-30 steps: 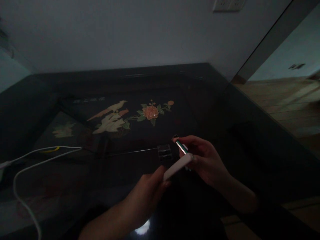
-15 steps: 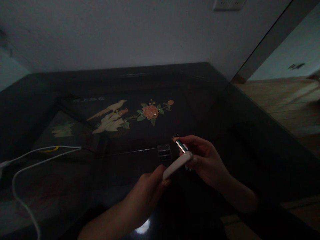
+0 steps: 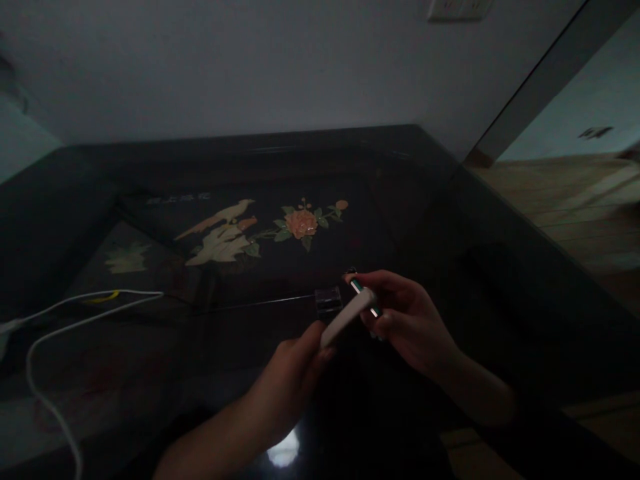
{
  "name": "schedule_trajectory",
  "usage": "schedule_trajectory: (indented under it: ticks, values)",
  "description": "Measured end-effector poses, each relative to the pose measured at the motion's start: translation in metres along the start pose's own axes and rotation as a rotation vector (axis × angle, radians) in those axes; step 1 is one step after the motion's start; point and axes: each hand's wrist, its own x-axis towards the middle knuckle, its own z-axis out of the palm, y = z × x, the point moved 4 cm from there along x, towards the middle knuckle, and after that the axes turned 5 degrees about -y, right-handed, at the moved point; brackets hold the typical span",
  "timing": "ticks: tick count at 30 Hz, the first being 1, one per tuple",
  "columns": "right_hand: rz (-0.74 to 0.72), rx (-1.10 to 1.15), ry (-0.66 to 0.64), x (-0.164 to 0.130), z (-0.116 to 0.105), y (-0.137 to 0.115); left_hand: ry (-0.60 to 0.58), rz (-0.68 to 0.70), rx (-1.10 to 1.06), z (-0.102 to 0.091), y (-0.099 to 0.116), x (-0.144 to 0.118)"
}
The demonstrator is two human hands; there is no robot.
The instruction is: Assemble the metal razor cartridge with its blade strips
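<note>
Head view is showing a dark table point(image 3: 500, 267) filling most of the frame, with a pale wall point(image 3: 250, 60) rising behind it and wood floor point(image 3: 575, 200) lying off to the right. Under the glossy top, a panel point(image 3: 260, 230) with a bird and flower is glowing faintly. A white cable point(image 3: 45, 340) is looping over the near left of the table, well apart from the hands.

Left hand point(image 3: 295, 377) is reaching in from below, its thumb and fingers closing on the lower end of a white bar point(image 3: 345, 317), which is slanting up and right toward the other hand. Right hand point(image 3: 405, 320) is curling around a thin striped stick point(image 3: 363, 293), pinching it so its tip is poking out up-left past the fingers. The bar's upper end is touching the stick just beside that pinch. A small clear box point(image 3: 329, 301) is sitting on the table just behind the bar.
</note>
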Motion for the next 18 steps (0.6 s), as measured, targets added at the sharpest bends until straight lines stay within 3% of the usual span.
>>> schedule_trajectory:
  ticks: [3,5,11,13,18]
  values:
    - [-0.007,0.026,-0.005,0.001,0.0,0.002,0.089,-0.012,-0.015,-0.007,-0.001,0.002]
    - [-0.008,0.039,-0.004,0.001,0.0,0.002,0.088,-0.01,-0.024,-0.007,-0.001,0.002]
    - [0.016,0.013,0.023,0.001,0.0,0.0,-0.098,-0.001,-0.012,0.005,-0.003,-0.004]
    - [0.017,0.006,0.019,0.0,0.0,-0.001,-0.111,0.002,-0.017,0.005,-0.001,-0.004]
    - [-0.004,0.009,-0.002,0.001,0.0,0.001,0.03,-0.005,-0.053,-0.002,0.003,0.001]
